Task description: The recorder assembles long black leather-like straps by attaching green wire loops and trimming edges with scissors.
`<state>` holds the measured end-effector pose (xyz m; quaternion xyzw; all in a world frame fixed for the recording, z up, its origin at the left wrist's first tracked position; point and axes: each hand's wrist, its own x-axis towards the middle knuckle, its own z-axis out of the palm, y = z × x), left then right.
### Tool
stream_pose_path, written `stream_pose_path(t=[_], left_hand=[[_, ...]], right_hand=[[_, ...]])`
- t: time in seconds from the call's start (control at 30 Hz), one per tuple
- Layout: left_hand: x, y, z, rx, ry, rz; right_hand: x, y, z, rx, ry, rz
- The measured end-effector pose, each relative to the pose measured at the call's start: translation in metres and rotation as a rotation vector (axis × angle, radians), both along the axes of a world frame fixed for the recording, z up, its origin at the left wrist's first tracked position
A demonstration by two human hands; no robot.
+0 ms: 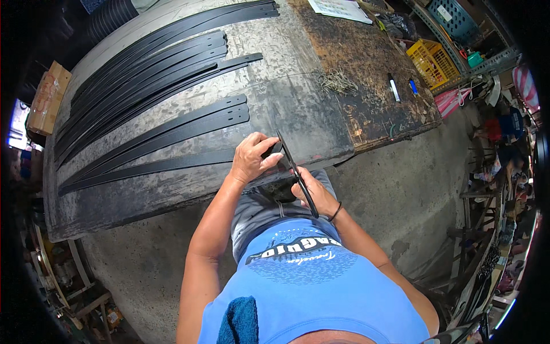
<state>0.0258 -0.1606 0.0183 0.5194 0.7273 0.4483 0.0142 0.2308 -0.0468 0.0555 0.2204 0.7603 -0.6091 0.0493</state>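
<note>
My left hand is above the table's near edge, its fingers closed on the end of a black belt strap that runs back to the left across the tabletop. Close by, my right hand grips a long, narrow black piece, seen nearly edge-on and slanting from the table edge down toward my waist. Its exact kind cannot be made out. Both hands almost meet, and my left fingertips reach up to this piece. Two more black straps with small holes at their ends lie just beyond my left hand.
Rows of black straps cover the table's far left. On the brown board lie a tangle of cord, a white marker, a blue marker and papers. A yellow crate stands right, a cardboard box left.
</note>
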Motion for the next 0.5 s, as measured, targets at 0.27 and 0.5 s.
stream_pose_path(t=[0.27, 0.5], left_hand=[[0.0008, 0.0018, -0.0017, 0.013, 0.104, 0.011], [0.0016, 0.0019, -0.0017, 0.009, 0.129, 0.009]], right_hand=[[0.0018, 0.0011, -0.0002, 0.042, 0.023, 0.003], [0.0056, 0.0070, -0.0024, 0.089, 0.042, 0.022]])
